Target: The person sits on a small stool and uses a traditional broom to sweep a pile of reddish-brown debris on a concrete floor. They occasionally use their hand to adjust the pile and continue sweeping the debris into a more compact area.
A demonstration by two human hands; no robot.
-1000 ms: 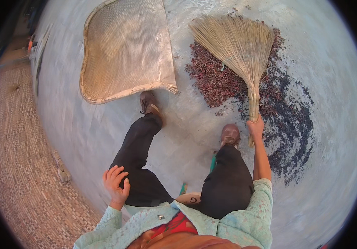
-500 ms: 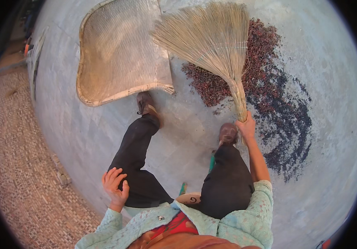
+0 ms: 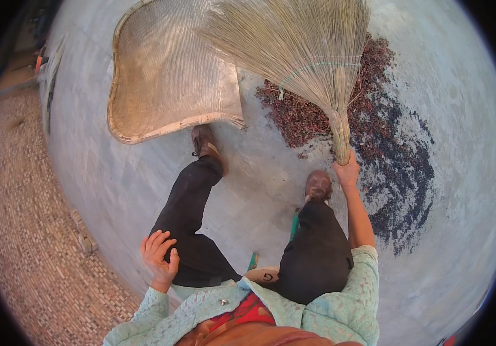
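The straw broom (image 3: 302, 52) is gripped at its bound neck by the right hand (image 3: 347, 172), its fanned bristles spread over the dark red berries (image 3: 375, 115) and the edge of the woven tray (image 3: 170, 81) on the concrete floor (image 3: 461, 86). The left hand (image 3: 159, 258) is held loosely curled and empty beside the left thigh.

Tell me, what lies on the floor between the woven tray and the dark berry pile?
Head view: mostly bare grey floor, crossed higher up by the broom's bristles, between woven tray and berry pile.
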